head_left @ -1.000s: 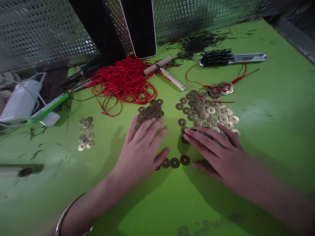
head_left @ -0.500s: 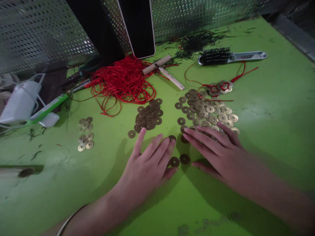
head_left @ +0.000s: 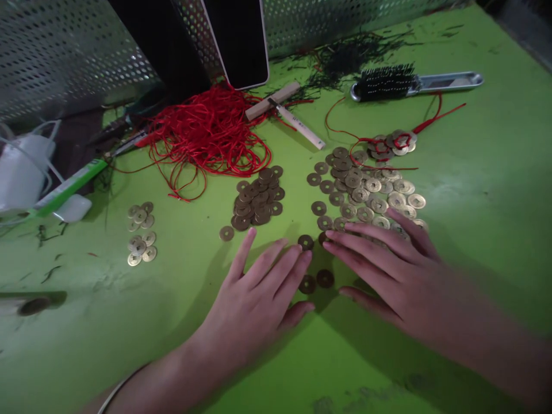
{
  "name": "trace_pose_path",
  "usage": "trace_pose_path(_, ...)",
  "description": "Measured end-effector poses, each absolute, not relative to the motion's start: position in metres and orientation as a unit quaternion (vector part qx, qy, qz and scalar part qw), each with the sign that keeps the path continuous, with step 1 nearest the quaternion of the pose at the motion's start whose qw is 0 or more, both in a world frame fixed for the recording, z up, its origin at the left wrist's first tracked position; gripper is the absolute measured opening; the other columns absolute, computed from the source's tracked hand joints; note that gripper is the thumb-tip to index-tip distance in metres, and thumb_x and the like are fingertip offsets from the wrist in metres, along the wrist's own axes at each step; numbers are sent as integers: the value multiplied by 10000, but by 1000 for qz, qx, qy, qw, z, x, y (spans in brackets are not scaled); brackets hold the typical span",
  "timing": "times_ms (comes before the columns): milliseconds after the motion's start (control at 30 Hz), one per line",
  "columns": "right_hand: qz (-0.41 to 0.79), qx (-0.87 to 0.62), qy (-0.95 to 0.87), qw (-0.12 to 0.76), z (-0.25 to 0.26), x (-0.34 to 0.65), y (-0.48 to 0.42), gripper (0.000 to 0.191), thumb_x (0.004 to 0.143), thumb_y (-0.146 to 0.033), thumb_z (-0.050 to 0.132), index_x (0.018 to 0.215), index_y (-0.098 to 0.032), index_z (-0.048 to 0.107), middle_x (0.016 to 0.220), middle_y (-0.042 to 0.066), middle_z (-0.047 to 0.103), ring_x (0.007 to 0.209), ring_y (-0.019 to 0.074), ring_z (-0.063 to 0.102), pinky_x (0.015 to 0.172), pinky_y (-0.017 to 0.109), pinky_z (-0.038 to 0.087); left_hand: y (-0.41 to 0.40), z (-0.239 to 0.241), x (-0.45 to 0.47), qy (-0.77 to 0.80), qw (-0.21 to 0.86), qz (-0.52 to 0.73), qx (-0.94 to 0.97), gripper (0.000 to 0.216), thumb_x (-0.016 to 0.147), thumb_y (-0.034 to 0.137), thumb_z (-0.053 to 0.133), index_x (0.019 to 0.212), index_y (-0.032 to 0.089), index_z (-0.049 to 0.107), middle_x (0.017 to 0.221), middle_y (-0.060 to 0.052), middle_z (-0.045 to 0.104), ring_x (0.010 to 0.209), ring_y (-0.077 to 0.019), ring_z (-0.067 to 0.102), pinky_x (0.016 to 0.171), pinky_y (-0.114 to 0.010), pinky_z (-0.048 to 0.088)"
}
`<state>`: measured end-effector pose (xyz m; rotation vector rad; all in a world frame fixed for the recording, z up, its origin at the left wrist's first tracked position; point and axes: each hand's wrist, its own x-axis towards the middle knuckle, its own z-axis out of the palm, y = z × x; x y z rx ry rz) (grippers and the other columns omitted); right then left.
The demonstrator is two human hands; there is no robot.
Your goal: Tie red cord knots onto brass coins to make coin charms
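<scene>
Fingers spread over the green table, my left hand [head_left: 254, 287] has its fingertips at a dark holed coin [head_left: 306, 242]. My right hand [head_left: 388, 270] is stretched out too, its fingertips touching another coin [head_left: 323, 238] at the near edge of a wide spread of brass coins [head_left: 364, 195]. Two more coins, one of them a dark coin [head_left: 325, 279], lie between the hands. Beyond my left hand is a heaped pile of coins [head_left: 259, 198]. Two small coin clusters [head_left: 141, 247] sit at the left. Part of the spread is hidden under my right hand.
A tangle of red cord [head_left: 211, 132] lies behind the coins, beside a wooden stick [head_left: 273, 100] and a white-handled tool [head_left: 299, 125]. Coins tied with red cord [head_left: 401, 141] rest near a hairbrush [head_left: 383, 82]. A dark-screened device [head_left: 237, 43] leans at the back.
The view has shifted slightly. My left fingertips now uncover more of the upper dark coin, and my right fingertips lie on the coin beside it. Both hands stay spread.
</scene>
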<state>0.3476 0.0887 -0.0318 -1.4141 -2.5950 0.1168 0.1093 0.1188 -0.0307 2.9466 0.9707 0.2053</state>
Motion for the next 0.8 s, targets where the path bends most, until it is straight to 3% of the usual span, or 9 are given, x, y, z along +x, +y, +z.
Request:
trace_pose_path(167, 27, -453, -887, 85, -33, 346, 89, 502, 976, -430, 388, 1399, -162, 415, 1423, 29, 486, 1287, 235, 432, 1168, 513, 137, 115, -33, 114, 315, 26, 55, 947, 500, 970, 478, 331, 1285, 144, 529, 1292, -25, 597, 1237, -214, 483, 1215, -460, -5)
trace_pose_path(267, 26, -449, -890, 77, -35, 346, 88, 490, 984, -424, 360, 1387, -155, 434, 1420, 31, 487, 1293, 242, 425, 1166, 520, 128, 116, -34, 117, 305, 39, 53, 950, 523, 964, 501, 332, 1324, 155, 488, 1342, -21, 561, 1270, -205, 460, 1216, -468, 13)
trace_pose_path(500, 16, -490, -868, 75, -34, 351, 90, 473, 990, -444, 314, 1281, -163, 559, 1397, 25, 513, 1271, 258, 457, 1138, 556, 201, 140, -31, 110, 380, -16, 23, 925, 567, 973, 482, 282, 1350, 94, 452, 1415, -117, 473, 1328, -298, 403, 1140, -624, 225)
trace_pose_path(600, 8, -489, -869, 75, -32, 351, 90, 477, 991, -437, 310, 1282, -152, 558, 1384, 38, 527, 1264, 265, 467, 1131, 568, 214, 141, -30, 110, 376, -18, 11, 926, 592, 975, 493, 262, 1379, 85, 410, 1437, -109, 442, 1345, -285, 383, 1162, -615, 155)
trace_pose_path(700, 5, -484, -872, 72, -32, 350, 90, 470, 991, -424, 320, 1290, -144, 549, 1385, 45, 525, 1269, 268, 464, 1130, 572, 216, 130, -29, 111, 320, -5, 16, 947, 579, 976, 508, 260, 1380, 123, 413, 1432, -57, 457, 1341, -221, 395, 1200, -521, -4)
trace_pose_path(800, 8, -484, -872, 73, -32, 350, 90, 463, 989, -428, 333, 1281, -147, 557, 1394, 39, 516, 1277, 264, 457, 1136, 567, 210, 122, -26, 111, 302, -1, 20, 953, 574, 971, 515, 284, 1365, 127, 437, 1423, -45, 471, 1337, -204, 400, 1202, -448, -65)
